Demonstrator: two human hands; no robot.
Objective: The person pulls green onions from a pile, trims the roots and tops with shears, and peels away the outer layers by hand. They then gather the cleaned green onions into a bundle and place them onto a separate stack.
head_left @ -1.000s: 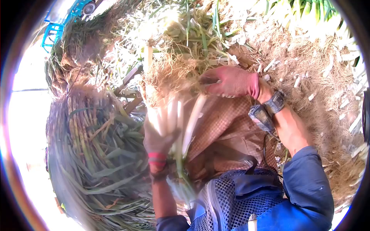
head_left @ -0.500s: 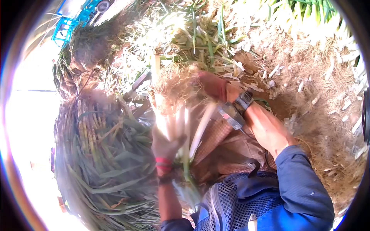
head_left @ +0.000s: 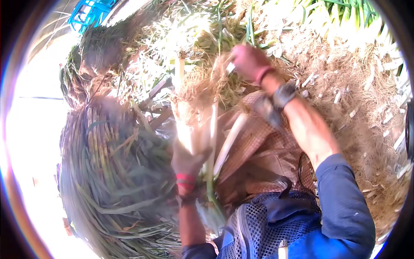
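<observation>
My left hand (head_left: 187, 159), gloved with a red band at the wrist, is wrapped round several white leek stalks (head_left: 185, 136). Their tangled brown roots (head_left: 196, 93) point away from me. Up and to the right of the roots, my right hand (head_left: 250, 62) is closed, in a reddish glove blurred by motion. It seems to pinch fine root strands, but the fingertips are too smeared to make out. A black watch and a small device sit on the right wrist. One separate white stalk (head_left: 230, 142) lies beside the bunch, over brown checked cloth (head_left: 254, 142).
A large heap of long-leaved leeks (head_left: 116, 172) lies at the left. Leaf scraps (head_left: 198, 32) are strewn ahead. Loose roots and trimmings (head_left: 345, 108) cover the ground at the right. Green-topped leeks (head_left: 345, 13) stand at the upper right, and a blue vehicle (head_left: 90, 13) is at the upper left.
My right hand has moved up and away from the roots, drawing some strands with it. My left hand stays round the stalks. The blue vehicle appears shifted in view.
</observation>
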